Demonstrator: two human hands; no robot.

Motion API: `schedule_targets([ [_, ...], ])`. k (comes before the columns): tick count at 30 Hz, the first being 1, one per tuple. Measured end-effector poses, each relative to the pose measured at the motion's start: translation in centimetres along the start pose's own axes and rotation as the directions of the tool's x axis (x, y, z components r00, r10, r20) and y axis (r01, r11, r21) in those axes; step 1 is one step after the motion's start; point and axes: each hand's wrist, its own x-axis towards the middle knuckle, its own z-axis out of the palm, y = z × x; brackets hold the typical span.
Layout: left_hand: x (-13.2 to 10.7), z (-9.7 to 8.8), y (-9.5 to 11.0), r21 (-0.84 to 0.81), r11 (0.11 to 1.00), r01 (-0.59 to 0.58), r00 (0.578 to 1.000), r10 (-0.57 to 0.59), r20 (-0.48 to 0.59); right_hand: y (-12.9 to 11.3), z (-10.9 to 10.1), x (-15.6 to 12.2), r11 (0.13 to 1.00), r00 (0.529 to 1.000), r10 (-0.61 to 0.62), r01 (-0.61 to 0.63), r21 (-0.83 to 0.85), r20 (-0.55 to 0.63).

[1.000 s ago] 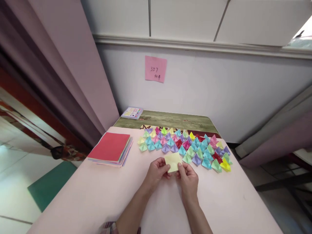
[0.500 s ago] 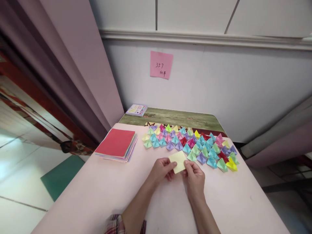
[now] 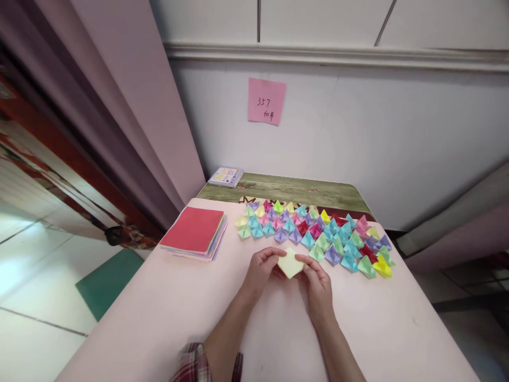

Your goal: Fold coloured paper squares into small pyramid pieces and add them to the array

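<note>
A small folded piece of pale yellow origami paper point(image 3: 290, 263) is held between my two hands above the table, with one corner pointing down toward me. My left hand point(image 3: 262, 269) pinches its left corner between thumb and fingers. On the other side, my right hand point(image 3: 317, 276) grips the right corner the same way. Just beyond my hands lie rows of small folded paper boats point(image 3: 312, 231) in blue, green, purple, pink, red and yellow. The fingers beneath the paper are partly hidden.
A stack of coloured paper sheets point(image 3: 193, 229), red on top, lies on the pink tabletop point(image 3: 178, 302) at the left. Behind it, a printed packet point(image 3: 226, 176) rests on a green wood-patterned surface point(image 3: 294, 184). A pink note point(image 3: 266, 101) is stuck to the wall.
The yellow paper has turned in my hands, from a tilted square to a point-down diamond. Both hands now hold opposite corners. The view has shifted slightly.
</note>
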Motion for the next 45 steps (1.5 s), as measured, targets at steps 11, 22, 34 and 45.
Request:
schedule_targets([
  [11,-0.35,-0.21,0.77,-0.07,0.997,-0.025,0.983,0.037,0.178,-0.18,-0.15,0.07,0.99,1.0,0.016,-0.019,0.137,0.019],
  [22,-0.18,-0.79,0.65,-0.065,0.998,-0.013,0.977,0.027,0.212,-0.2,-0.08,0.04,0.995,1.0,0.017,-0.017,0.094,-0.008],
  [34,-0.24,-0.63,0.63,-0.041,0.999,-0.033,0.979,0.04,0.2,0.09,0.05,0.13,0.995,0.995,0.071,-0.066,0.078,-0.066],
  [45,0.09,-0.36,0.14,0.009,1.0,-0.011,1.0,0.011,0.01,0.31,0.6,0.12,0.994,0.988,0.097,-0.091,0.056,-0.116],
])
